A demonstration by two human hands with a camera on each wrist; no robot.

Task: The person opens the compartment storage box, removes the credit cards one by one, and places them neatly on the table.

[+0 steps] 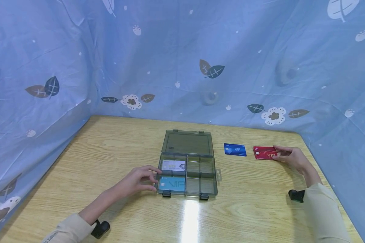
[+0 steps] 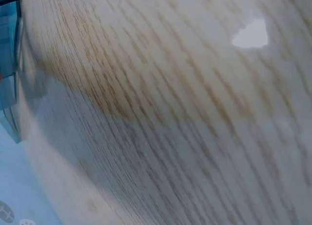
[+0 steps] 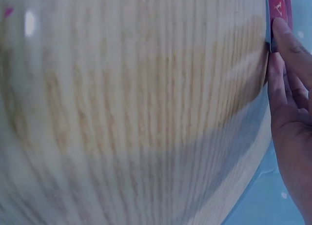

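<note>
A translucent grey compartment box (image 1: 200, 175) lies with its lid (image 1: 188, 143) folded back. Two cards sit in its left compartments: a white VIP card (image 1: 174, 165) in the back one and a teal VIP card (image 1: 172, 184) in the front one. My left hand (image 1: 138, 180) rests at the box's left edge, fingers spread and fingertips right at the rim. Off to the right, my right hand (image 1: 293, 158) pinches a red VIP card (image 1: 263, 153) by its right end; the right wrist view shows the thumb on the card (image 3: 279, 5).
A blue VIP card (image 1: 235, 149) lies on the wooden table (image 1: 249, 202) between the box and the red card. The box's right compartments hold nothing. A blue patterned curtain (image 1: 176, 67) hangs behind the table and along both sides.
</note>
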